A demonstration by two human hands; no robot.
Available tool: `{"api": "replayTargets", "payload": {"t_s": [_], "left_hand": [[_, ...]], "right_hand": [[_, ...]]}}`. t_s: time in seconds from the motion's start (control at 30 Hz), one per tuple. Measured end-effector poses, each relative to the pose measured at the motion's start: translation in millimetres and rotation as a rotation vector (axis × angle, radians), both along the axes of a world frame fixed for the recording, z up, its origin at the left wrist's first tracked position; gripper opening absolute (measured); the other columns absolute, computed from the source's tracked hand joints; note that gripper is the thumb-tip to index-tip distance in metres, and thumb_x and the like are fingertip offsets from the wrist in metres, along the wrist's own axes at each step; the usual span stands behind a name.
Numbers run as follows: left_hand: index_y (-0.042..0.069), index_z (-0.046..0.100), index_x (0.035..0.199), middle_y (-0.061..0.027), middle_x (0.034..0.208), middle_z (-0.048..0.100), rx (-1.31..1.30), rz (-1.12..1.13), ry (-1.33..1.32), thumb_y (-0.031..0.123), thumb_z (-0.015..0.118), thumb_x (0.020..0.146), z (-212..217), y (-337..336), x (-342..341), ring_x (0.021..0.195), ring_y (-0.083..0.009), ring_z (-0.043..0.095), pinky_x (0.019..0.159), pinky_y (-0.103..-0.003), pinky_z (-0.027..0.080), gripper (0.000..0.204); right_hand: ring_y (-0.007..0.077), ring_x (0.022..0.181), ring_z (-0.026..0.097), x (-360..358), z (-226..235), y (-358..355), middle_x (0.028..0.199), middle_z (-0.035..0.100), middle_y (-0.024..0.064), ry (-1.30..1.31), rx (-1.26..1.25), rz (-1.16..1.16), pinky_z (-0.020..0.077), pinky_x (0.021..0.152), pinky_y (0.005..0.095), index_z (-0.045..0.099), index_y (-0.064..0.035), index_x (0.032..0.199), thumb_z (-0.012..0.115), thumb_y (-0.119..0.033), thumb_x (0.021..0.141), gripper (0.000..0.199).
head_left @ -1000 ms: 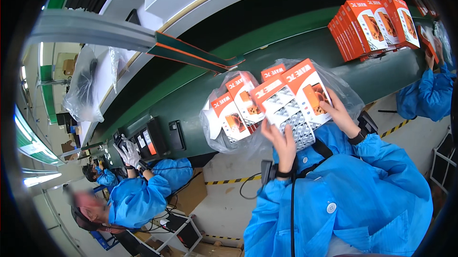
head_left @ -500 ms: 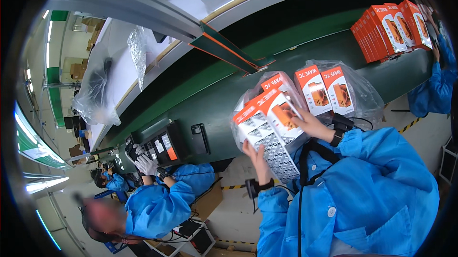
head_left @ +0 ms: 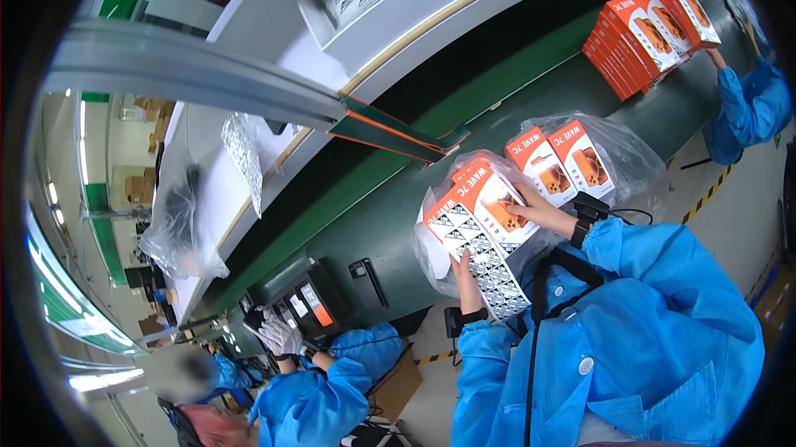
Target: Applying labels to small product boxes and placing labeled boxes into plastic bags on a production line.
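My left hand [head_left: 468,283] is closed on the edge of a sheet of labels [head_left: 491,269], white and printed with rows of black triangles. The sheet hangs down toward my jacket, its upper end lying against orange-and-white boxes. My right hand [head_left: 541,211] grips the right side of an orange-and-white box [head_left: 497,198], thumb across its printed front. Other boxes stand partly hidden behind it in a clear plastic bag [head_left: 431,260]. To the right, two more boxes, a left one [head_left: 541,167] and a right one [head_left: 582,157], lie on another clear bag [head_left: 638,161].
A long dark green bench [head_left: 406,235] runs across. Stacked orange boxes [head_left: 634,41] stand far right, beside a co-worker's blue sleeve [head_left: 750,107]. A black device [head_left: 367,284] and a black tray [head_left: 311,306] lie left, near a co-worker's gloved hands [head_left: 280,335]. A metal post [head_left: 215,82] crosses above.
The view has shifted, so the surroundings sit differently. The label sheet has turned from silvery glare to plainly readable black triangles. Both hands keep their hold.
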State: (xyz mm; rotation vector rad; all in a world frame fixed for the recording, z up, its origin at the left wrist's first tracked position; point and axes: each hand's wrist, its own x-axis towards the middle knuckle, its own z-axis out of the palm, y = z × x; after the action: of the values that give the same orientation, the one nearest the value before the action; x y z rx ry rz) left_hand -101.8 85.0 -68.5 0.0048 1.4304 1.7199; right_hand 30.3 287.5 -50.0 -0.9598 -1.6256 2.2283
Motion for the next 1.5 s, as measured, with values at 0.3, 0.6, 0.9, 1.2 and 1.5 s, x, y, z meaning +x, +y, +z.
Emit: {"api": "replayTargets", "payload": {"t_s": [0.3,0.6,0.9,1.2,1.5], "left_hand": [[-0.001,0.033,0.138,-0.0177,0.135,0.044,-0.043,0.166,-0.101,0.032,0.048,0.088,33,-66,58,0.121,-0.035,0.046,0.1,-0.043,0.04,0.061],[0.001,0.029,0.139,-0.018,0.136,0.041,0.173,-0.152,-0.046,0.021,0.049,0.087,179,141,130,0.119,-0.0312,0.048,0.101,-0.042,0.038,0.059],[0.002,0.034,0.118,-0.0173,0.118,0.047,0.389,-0.213,0.068,0.021,0.061,0.089,148,430,259,0.107,-0.0225,0.052,0.093,-0.035,0.042,0.044],[0.003,0.035,0.115,-0.0142,0.11,0.054,0.356,-0.339,-0.029,0.023,0.055,0.092,108,491,288,0.097,-0.0211,0.059,0.081,-0.034,0.052,0.037],[0.001,0.03,0.132,-0.0163,0.126,0.046,0.476,-0.42,0.094,0.017,0.047,0.096,101,508,288,0.113,-0.0248,0.051,0.095,-0.037,0.042,0.043]], "right_hand": [[0.0264,0.117,0.046,42,40,-37,0.125,0.046,0.0196,0.185,0.013,0.014,0.0361,0.1,0.0344,0.035,0.0047,0.131,0.069,-0.023,0.08,0.067],[0.0104,0.101,0.053,169,160,96,0.118,0.051,0.0061,0.282,0.024,-0.269,0.0473,0.08,0.0239,0.031,-0.0045,0.135,0.067,-0.029,0.086,0.066],[0.0086,0.106,0.055,315,174,342,0.12,0.057,0.0069,0.128,0.169,-0.424,0.044,0.089,0.0218,0.045,0.0011,0.132,0.062,-0.028,0.088,0.055],[0.0377,0.107,0.056,340,150,378,0.12,0.054,0.0264,-0.354,1.094,-0.457,0.0448,0.091,0.0385,0.043,0.0041,0.129,0.056,-0.016,0.088,0.048],[0.0339,0.121,0.047,326,184,347,0.131,0.048,0.0172,-0.171,1.417,-0.349,0.0371,0.101,0.0379,0.052,-0.0018,0.119,0.054,-0.006,0.086,0.034]]}}
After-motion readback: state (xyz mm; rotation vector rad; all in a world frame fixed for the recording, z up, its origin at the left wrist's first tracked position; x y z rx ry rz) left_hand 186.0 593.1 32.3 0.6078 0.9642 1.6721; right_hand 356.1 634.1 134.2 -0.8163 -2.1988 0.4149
